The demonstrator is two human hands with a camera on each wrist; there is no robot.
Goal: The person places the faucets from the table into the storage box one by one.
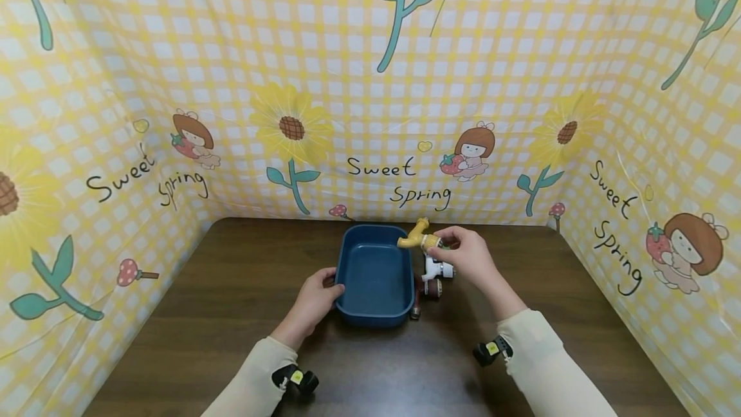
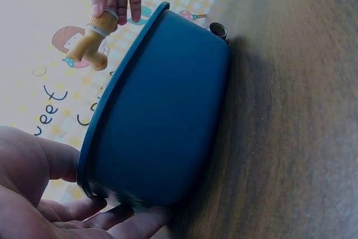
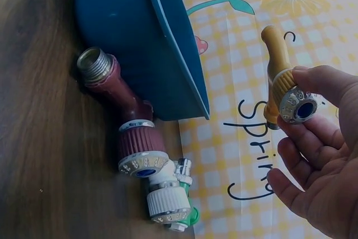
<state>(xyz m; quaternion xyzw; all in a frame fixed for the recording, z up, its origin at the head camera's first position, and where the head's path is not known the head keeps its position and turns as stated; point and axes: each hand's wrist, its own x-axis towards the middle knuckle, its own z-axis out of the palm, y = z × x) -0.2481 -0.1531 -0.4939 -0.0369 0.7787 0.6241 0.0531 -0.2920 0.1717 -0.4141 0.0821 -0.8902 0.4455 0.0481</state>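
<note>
My right hand (image 1: 467,255) pinches a yellow tap (image 1: 414,239) by its ribbed knob, between thumb and fingers. The tap is up in the air by the right rim of a blue plastic basin (image 1: 374,318), its spout pointing left over that rim. A silver ring and a dark blue centre show on the end of the knob (image 3: 305,110) in the right wrist view. At the basin's left side my left hand (image 1: 315,298) holds the wall, thumb at the rim and fingers curled beneath it. The basin's inside shows bare blue.
Right of the basin lie a dark red tap (image 3: 124,96) with a threaded metal end and a white tap (image 3: 168,197) with a green part. They stand on a brown wooden table (image 1: 249,262). A yellow checked cloth (image 1: 324,50) surrounds the table at the back and sides.
</note>
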